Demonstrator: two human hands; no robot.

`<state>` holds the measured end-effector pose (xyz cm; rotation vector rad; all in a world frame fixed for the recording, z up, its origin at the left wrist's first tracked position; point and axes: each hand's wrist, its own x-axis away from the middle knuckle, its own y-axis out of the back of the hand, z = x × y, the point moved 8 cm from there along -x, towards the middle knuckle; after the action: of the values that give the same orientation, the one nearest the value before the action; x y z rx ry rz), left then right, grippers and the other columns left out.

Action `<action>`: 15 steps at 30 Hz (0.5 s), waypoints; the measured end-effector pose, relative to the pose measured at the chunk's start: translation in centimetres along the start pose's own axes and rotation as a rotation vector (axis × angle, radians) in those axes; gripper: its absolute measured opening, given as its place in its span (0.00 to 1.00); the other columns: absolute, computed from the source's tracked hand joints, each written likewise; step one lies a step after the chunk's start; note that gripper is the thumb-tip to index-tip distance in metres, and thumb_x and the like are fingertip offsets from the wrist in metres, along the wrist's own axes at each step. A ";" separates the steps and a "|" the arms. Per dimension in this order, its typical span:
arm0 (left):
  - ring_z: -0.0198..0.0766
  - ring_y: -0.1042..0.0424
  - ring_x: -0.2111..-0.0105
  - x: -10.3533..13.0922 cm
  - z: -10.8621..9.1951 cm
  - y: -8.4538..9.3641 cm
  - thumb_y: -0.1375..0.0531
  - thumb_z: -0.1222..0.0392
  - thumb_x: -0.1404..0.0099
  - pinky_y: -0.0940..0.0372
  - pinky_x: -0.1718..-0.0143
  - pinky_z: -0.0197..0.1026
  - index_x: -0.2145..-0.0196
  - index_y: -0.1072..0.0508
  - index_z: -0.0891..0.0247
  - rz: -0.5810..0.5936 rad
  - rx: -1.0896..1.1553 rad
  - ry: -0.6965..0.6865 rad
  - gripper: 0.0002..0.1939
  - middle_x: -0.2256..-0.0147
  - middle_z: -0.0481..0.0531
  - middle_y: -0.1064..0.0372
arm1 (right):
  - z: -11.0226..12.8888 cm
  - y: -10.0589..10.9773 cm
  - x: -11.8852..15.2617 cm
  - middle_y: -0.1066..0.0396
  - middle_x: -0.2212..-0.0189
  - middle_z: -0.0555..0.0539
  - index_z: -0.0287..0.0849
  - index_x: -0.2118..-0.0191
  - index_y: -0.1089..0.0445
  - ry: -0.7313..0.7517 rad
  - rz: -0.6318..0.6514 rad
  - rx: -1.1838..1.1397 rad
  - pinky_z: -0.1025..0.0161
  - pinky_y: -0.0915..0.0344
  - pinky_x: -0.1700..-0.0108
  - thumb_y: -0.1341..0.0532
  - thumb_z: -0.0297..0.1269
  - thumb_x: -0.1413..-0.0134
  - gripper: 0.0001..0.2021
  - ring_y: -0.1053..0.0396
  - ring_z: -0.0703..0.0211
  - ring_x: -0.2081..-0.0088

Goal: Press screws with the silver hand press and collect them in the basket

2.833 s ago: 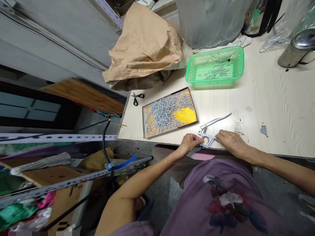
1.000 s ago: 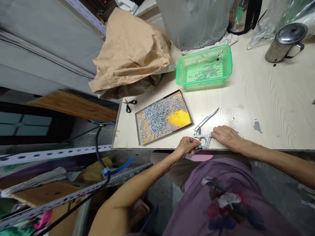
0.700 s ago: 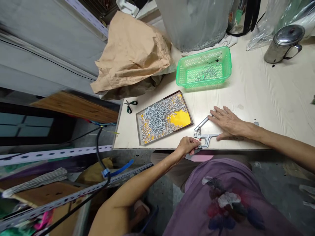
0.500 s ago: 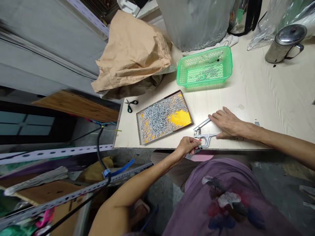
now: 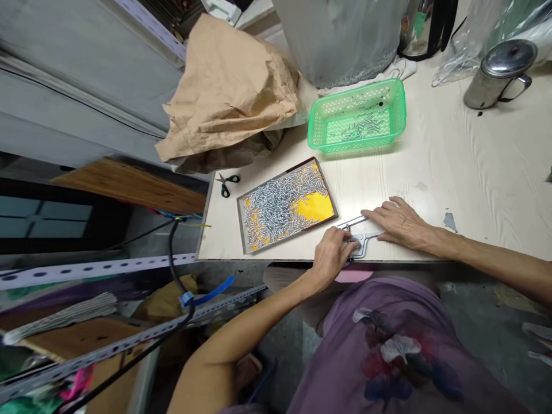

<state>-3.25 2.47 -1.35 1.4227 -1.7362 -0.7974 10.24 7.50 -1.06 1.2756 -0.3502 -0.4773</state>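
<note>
A grey metal hand tool (image 5: 364,238) with two long handles lies at the table's front edge. My right hand (image 5: 394,221) is closed around the ends of its handles, thumb on the lower one and fingers on the upper. At the tool's head is my left hand (image 5: 333,253), its fingers bent together over the spring and jaw; what they pinch is hidden. Just left of the tool, a shallow tray (image 5: 334,214) with a yellow bottom holds many small metal springs (image 5: 276,204). Some more small metal pieces (image 5: 364,125) lie in a green basket (image 5: 357,146).
Green-handled scissors (image 5: 226,184) lie at the table's left edge. Crumpled brown paper (image 5: 233,92) and a large plastic bag (image 5: 340,40) stand behind. A metal jug (image 5: 495,75) is at the back right, and a black cable (image 5: 172,259) hangs left of the table.
My left hand has moved up over the tool's head, covering the red part seen before. The upper handle has come down closer to the lower one with my right hand.
</note>
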 end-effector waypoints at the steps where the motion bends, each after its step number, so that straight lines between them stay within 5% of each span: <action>1: 0.45 0.30 0.56 -0.5 -1.1 -0.3 0.37 0.55 0.37 0.33 0.55 0.47 0.56 0.29 0.64 -0.002 -0.056 -0.104 0.14 0.57 0.58 0.29 | 0.0 -0.1 0.1 0.26 0.58 0.40 0.38 0.40 0.43 -0.013 0.006 -0.002 0.51 0.48 0.50 0.37 0.37 0.46 0.29 0.35 0.46 0.57; 5: 0.50 0.35 0.48 -2.8 -3.7 -2.4 0.36 0.56 0.38 0.37 0.47 0.54 0.44 0.39 0.65 0.100 -0.202 -0.348 0.28 0.46 0.63 0.36 | -0.5 0.1 0.9 0.28 0.55 0.37 0.37 0.37 0.47 -0.045 -0.003 -0.025 0.52 0.44 0.51 0.36 0.40 0.47 0.34 0.34 0.45 0.54; 9: 0.51 0.35 0.51 -4.1 -4.1 -3.4 0.35 0.55 0.40 0.36 0.49 0.53 0.40 0.45 0.66 0.187 -0.307 -0.364 0.35 0.49 0.62 0.36 | -1.9 0.5 2.0 0.30 0.53 0.36 0.38 0.40 0.42 -0.131 0.021 0.010 0.52 0.40 0.54 0.35 0.45 0.50 0.33 0.35 0.43 0.54; 15: 0.49 0.37 0.53 -4.9 -5.7 -4.0 0.38 0.53 0.36 0.36 0.55 0.49 0.46 0.38 0.65 0.269 -0.375 -0.428 0.24 0.51 0.60 0.35 | -1.8 0.7 2.6 0.31 0.61 0.37 0.35 0.53 0.33 -0.149 0.083 0.027 0.56 0.40 0.59 0.39 0.37 0.43 0.14 0.36 0.47 0.59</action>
<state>4.21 6.47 -2.43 0.7861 -1.9081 -1.2628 13.48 7.74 -0.83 1.2499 -0.5344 -0.4997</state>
